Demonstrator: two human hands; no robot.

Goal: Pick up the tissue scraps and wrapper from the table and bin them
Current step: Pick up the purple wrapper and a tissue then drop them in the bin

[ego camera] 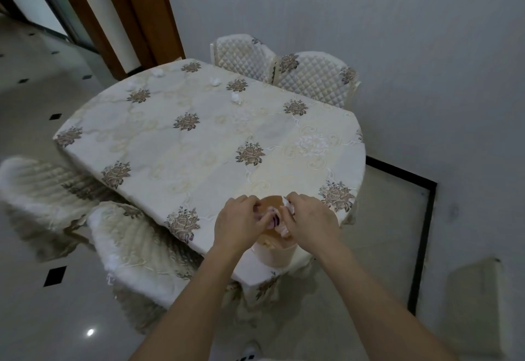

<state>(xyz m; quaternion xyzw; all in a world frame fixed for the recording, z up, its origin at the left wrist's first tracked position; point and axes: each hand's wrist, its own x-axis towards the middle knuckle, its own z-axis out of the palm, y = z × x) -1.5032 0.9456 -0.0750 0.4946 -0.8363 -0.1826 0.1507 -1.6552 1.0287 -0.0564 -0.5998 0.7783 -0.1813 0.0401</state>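
Lower centre of frame: left hand [238, 220] and right hand [311, 218] close together above the mouth of the bin [272, 258], a small beige tub standing on the table [199, 144] at its near edge. Right hand pinching a white tissue wad [287, 206] between thumb and curled fingers. Left-hand fingers curled round a pale pinkish piece, probably the wrapper [272, 218]; too blurred to confirm.

Step in hand, by judgement: dropping this load into the bin. To do it well:
- keep both hands centred over the opening;
- lower close to the rim before letting go, given the risk of drift with light paper;
- release one hand at a time, then check fingers and cloth for stuck or stray bits;
- no sideways push on the bin wall, so near the table edge.

Not yet collected: four tissue scraps [215, 81] in the upper left of the frame, at the far end of the table, well apart from the bin.

Edges and room: near chairs [136, 247] tucked in at lower left, far chairs [312, 76] at upper centre, wall [426, 76] close along the right. Open floor [37, 99] at far left. Probably easier to walk round for the far scraps than to lean across.
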